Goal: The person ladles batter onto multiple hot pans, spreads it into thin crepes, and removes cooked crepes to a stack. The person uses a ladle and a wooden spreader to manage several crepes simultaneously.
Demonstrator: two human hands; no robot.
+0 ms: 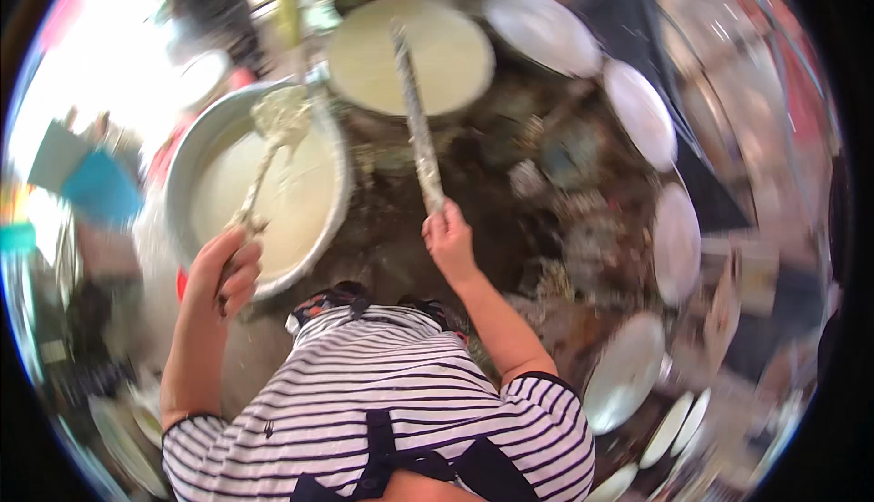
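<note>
Mix, pale and wet, lies in the big tub just past your left fingers, which are curled tight around the handle of a messy ladle with a thick scoop stuck on its far end. Your right fingers are shut around the near end of a long stick that points away from them, its tip over a round, pale yellow disc. It looks like one scoop is up, but lots of mix is left below in the tub.
</note>
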